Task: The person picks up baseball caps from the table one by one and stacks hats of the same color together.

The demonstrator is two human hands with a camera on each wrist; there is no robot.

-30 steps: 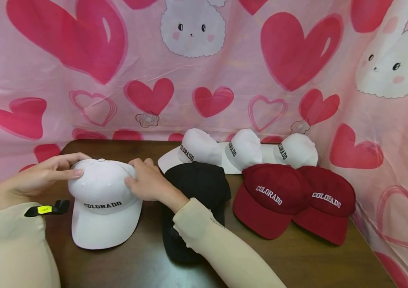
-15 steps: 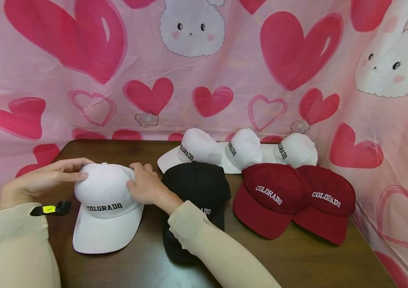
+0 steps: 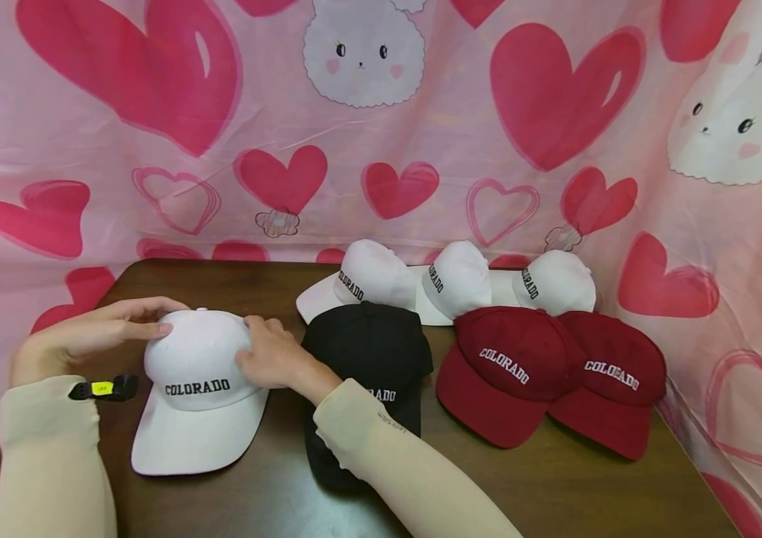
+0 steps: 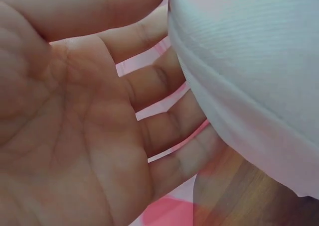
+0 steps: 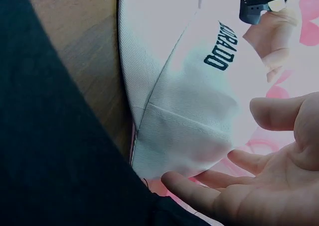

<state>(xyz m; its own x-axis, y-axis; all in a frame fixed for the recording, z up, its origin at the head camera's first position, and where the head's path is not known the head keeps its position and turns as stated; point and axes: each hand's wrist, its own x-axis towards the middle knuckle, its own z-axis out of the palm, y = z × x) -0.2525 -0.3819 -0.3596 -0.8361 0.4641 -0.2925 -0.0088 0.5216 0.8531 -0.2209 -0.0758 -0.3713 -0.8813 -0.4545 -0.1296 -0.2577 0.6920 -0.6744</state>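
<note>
A white cap [image 3: 193,359] with COLORADO in dark letters sits at the left of the table, brim toward me. My left hand [image 3: 98,329] holds its crown from the left, thumb on the front and fingers behind. In the left wrist view those fingers [image 4: 154,81] pass behind the white cloth [image 4: 249,76]. My right hand [image 3: 276,355] is at the crown's right side, its thumb over the cloth. The right wrist view shows its spread fingers [image 5: 199,193] with their tips right at the cap's edge [image 5: 184,146].
Beside my right forearm stands a black cap [image 3: 364,340], partly covered by the sleeve [image 3: 361,418]. Two overlapping dark red caps [image 3: 509,344] lie to the right. Behind them three white caps [image 3: 381,273] form a row along the table's back, before a pink heart-patterned cloth [image 3: 421,134].
The white cap has shifted slightly right and toward me, and my left hand has moved right with it. My right hand has stayed at its right side. The other caps have not moved.
</note>
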